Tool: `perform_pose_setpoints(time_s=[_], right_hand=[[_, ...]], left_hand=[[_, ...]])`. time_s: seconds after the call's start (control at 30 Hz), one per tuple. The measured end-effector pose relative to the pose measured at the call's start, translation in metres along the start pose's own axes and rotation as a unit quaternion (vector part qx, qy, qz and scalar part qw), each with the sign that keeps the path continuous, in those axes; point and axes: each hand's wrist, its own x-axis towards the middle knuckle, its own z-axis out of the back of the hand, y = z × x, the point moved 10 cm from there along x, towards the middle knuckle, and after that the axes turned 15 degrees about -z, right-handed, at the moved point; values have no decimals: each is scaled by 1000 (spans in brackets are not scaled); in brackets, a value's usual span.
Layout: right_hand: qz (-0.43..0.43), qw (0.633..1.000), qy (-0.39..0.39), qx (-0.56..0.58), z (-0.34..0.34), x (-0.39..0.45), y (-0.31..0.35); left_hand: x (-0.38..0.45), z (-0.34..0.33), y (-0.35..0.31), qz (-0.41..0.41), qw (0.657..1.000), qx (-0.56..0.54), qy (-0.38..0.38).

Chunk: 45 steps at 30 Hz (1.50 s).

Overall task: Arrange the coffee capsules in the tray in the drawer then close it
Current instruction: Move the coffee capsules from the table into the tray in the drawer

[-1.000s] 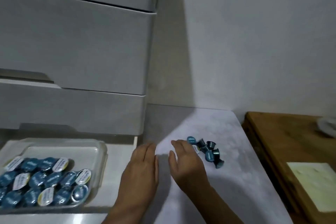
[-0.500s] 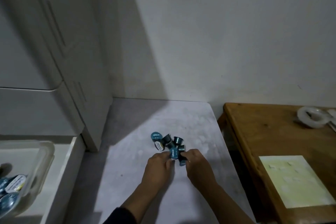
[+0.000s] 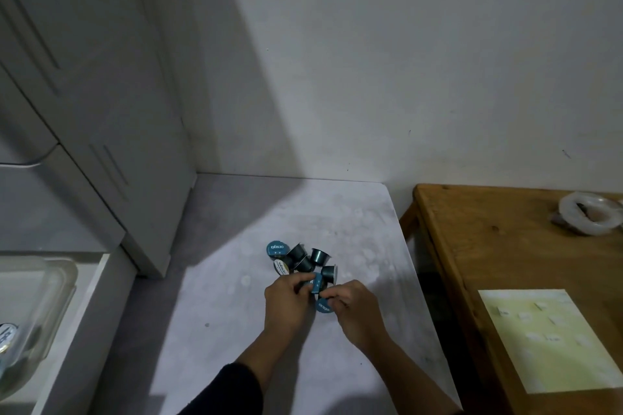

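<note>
My left hand and right hand met at the near edge of the coffee capsules heaped on the grey counter. Left fingers curled round one capsule; right fingers pinched another.

A cluster of coffee capsules lies on the counter, near its middle. The left hand and the right hand meet at the near edge of the cluster, each gripping a capsule. A drawer unit stands at the counter's left rear. An open drawer lies left of the counter and holds a tray with capsules in it. A wooden table stands right of the counter, with a sheet on its near part and a tape roll on its far part.
</note>
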Motion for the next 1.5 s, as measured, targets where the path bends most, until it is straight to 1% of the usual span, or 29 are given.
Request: perform_pose_setpoints(time_s=[0.17, 0.37, 0.43, 0.5, 0.57, 0.67, 0.73, 0.87, 0.93, 1.0, 1.1, 1.23, 1.33, 1.5], right_hand=[[-54, 997, 2, 54, 5, -2, -6], [-97, 991, 40, 78, -3, -6, -13], [-102, 989, 46, 97, -1, -8, -10], [-89, 989, 50, 107, 5, -10, 1], [-89, 981, 58, 160, 17, -13, 12], [-101, 951, 91, 278, 33, -23, 39], [-89, 938, 114, 315, 39, -29, 66], [-49, 922, 154, 351, 39, -45, 134], [-19, 921, 175, 347, 33, -55, 171], [8, 922, 190, 338, 21, -66, 205], [32, 920, 220, 323, -12, -86, 255], [43, 916, 262, 300, -73, -109, 313], [23, 922, 263, 284, -119, -114, 345], [-29, 938, 227, 259, -174, -107, 374]], left_hand=[[-3, 2, 11, 30, 999, -35, -15], [-11, 13, 15, 47, 996, -67, -28], [-14, 20, 12, 46, 995, -76, -33], [-18, 30, 9, 48, 993, -93, -45], [-20, 45, 5, 44, 992, -104, -60], [-25, 74, -2, 33, 989, -119, -77], [-31, 97, -10, 29, 987, -134, -83], [-46, 155, -23, 10, 984, -156, -83], [-55, 193, -26, -7, 987, -137, -81], [-64, 237, -23, -24, 991, -95, -87], [-74, 303, -11, -25, 995, -46, -91], [-75, 377, 14, -16, 998, 21, -53], [-64, 422, 42, -13, 995, 93, -19], [-35, 458, 75, -22, 994, 94, 44]])
